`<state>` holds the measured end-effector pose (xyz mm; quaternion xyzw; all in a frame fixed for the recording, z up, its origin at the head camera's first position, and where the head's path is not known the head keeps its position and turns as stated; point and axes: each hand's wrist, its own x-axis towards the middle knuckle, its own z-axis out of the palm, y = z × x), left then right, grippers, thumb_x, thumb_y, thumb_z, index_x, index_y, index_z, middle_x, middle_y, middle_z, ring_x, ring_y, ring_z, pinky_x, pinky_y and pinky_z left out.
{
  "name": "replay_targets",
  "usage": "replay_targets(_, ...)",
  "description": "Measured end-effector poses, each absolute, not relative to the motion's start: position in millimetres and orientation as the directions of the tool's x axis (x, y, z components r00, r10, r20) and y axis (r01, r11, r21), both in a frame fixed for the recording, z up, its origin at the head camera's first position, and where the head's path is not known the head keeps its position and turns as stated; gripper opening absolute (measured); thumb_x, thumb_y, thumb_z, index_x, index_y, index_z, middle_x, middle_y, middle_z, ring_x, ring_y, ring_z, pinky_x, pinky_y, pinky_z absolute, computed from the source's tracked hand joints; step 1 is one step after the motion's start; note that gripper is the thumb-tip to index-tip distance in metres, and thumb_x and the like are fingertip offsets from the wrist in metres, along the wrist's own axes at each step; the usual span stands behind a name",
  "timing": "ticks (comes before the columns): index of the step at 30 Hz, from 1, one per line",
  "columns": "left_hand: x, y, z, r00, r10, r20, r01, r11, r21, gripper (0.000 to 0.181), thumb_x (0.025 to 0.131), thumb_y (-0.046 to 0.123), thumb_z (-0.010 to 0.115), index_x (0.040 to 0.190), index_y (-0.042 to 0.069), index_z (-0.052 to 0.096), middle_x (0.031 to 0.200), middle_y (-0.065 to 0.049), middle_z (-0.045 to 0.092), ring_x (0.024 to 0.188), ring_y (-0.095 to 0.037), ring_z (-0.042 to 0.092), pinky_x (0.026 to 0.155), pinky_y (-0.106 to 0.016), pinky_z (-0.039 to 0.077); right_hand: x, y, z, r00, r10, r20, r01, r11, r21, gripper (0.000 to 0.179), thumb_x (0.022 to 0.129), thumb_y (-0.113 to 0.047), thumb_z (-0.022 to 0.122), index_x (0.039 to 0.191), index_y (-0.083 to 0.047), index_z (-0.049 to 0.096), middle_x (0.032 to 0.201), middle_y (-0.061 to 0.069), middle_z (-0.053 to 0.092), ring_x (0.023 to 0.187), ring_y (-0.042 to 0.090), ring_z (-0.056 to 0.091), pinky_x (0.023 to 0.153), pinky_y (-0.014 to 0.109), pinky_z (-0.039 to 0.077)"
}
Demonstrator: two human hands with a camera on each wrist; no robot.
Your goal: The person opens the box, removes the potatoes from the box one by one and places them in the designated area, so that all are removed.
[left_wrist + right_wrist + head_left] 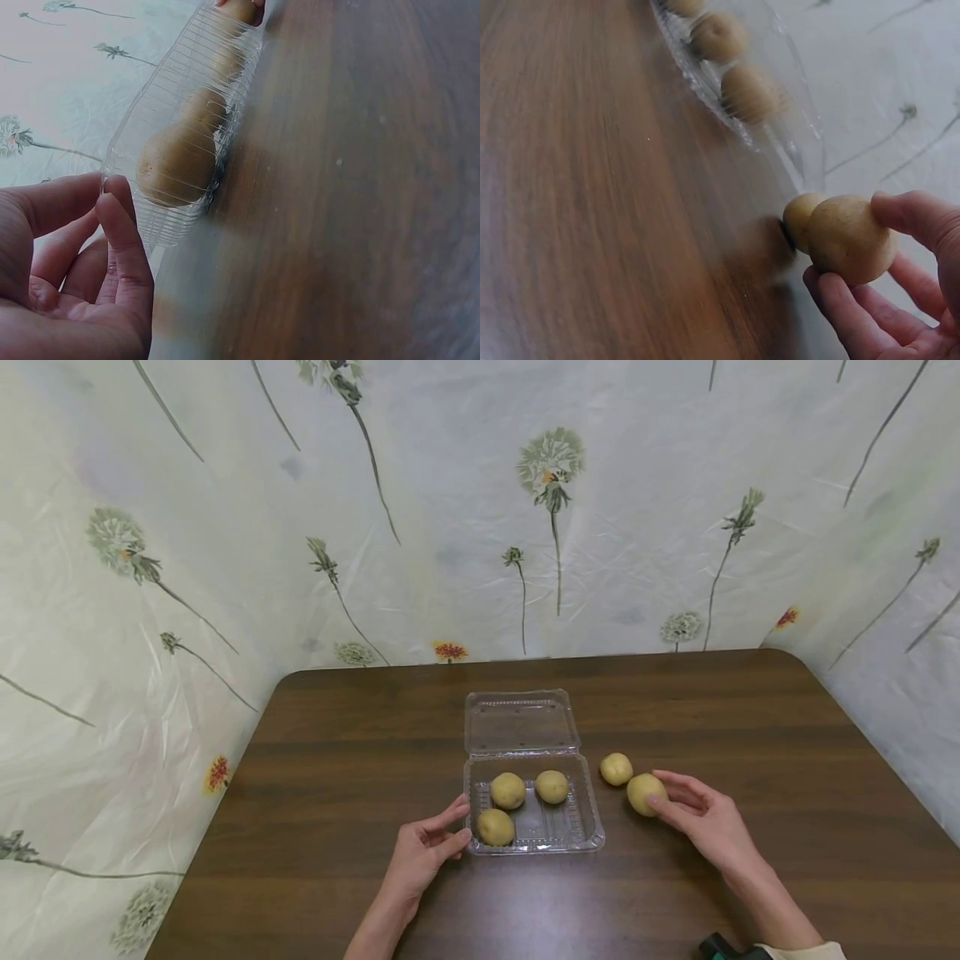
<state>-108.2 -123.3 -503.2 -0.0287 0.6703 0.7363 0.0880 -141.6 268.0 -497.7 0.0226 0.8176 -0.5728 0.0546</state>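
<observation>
A clear plastic clamshell container [585, 837] lies with its lid [521, 723] folded back. Inside are three potatoes: a front-left one [496, 827], one behind it [507, 791] and one to the right [552, 787]. My left hand [427, 852] pinches the container's left rim between thumb and fingers; the left wrist view shows this grip [82, 262] closely. To the right of the container, my right hand [708, 818] holds a potato [645, 794] between thumb and fingertips. Just behind it another potato [616, 769] rests on the table.
The dark wooden table [360, 752] has rounded far corners. A pale floral sheet [450, 510] hangs behind it and at both sides. Near the right wrist, a black object [723, 947] shows at the bottom edge.
</observation>
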Motion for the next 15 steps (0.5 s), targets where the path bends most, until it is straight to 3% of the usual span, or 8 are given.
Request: replay_targets(15,-108.7,-123.7,-504.5,-0.983,0.089,-0.157,-0.165,-0.090,0.982,0.039,0.086,0.004,0.074,0.122,-0.003,0.066,0.137,-0.008,0.056,0.072,-0.008,0.060,0.068,-0.022,0.051,-150.4,272.4,-497.3,-0.990,-0.015,-0.140,0.129,0.295,-0.947,0.063,0.089,-0.039,0.071,0.140,-0.007,0.051,0.120,0.004,0.067,0.098,0.000,0.063,0.081,0.026,0.054)
